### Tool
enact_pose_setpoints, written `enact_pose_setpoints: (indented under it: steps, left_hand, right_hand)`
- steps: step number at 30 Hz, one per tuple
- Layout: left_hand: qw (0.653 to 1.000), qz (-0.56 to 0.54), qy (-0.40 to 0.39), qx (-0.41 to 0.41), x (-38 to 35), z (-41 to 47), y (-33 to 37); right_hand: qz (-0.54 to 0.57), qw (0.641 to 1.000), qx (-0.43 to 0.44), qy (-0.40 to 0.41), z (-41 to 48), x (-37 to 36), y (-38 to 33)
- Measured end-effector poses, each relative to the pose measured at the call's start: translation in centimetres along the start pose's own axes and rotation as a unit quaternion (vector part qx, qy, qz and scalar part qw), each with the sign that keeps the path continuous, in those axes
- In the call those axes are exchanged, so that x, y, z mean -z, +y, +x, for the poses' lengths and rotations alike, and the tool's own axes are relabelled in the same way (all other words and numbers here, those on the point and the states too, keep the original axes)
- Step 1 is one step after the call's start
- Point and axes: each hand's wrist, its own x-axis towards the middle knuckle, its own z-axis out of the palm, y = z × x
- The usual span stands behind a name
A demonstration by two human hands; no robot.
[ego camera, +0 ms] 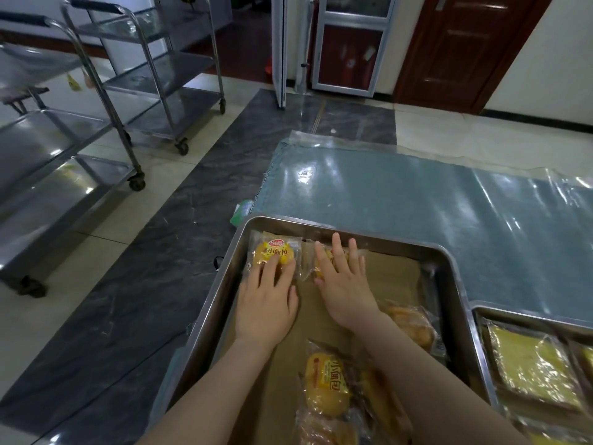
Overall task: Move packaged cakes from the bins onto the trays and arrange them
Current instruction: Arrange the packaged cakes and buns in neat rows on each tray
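The right hand [345, 284] covers most of the far-centre packet [308, 261]; its label cannot be read. The right forearm [417, 364] hides part of the near packets [325, 383]. The second tray [481, 311] is cut off by the right edge.

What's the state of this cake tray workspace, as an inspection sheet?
Surface: table with blue cloth under clear plastic.
Job's things: steel tray, brown-lined; first cake and second cake side by side at its far edge; loose cakes nearer; second tray at right holds flat yellow cakes.
Clutter: green-white item below table corner, unclear.
Grippers: left hand flat on first cake; right hand flat on second cake.
Cables: nothing seen.
Surroundings: steel trolleys left; brown door behind.
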Motion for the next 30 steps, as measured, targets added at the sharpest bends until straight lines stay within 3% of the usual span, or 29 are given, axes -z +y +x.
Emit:
enact_pose_setpoints:
  steps: [9, 14, 21, 25, 28, 30]
  left_hand:
    - [1.000, -0.002, -0.010, -0.007, 0.2, 0.2, 0.0]
    - [1.000, -0.008, -0.005, -0.012, 0.1, 0.2, 0.0]
    - [0.999, 0.014, -0.036, -0.025, -0.4, 0.4, -0.1]
    - [0.999, 0.008, -0.037, -0.024, -0.5, 0.4, -0.2]
    - [0.999, -0.002, -0.034, -0.023, -0.5, 0.4, -0.2]
    - [0.999, -0.002, -0.036, -0.024, -0.5, 0.4, -0.2]
  right_hand:
    - [0.031, 0.997, -0.024, 0.064, -6.2, 4.3, 2.2]
    - [0.045, 0.985, -0.122, -0.114, -10.1, 5.8, 5.5]
    - [-0.002, 0.974, -0.083, -0.211, -9.1, 6.0, 6.6]
    - [0.147, 0.972, -0.171, -0.064, -8.9, 6.4, 7.0]
    - [0.306, 0.926, -0.218, 0.021, -8.9, 6.6, 7.4]
    - [0.405, 0.888, -0.219, 0.026, -8.7, 7.0, 7.6]
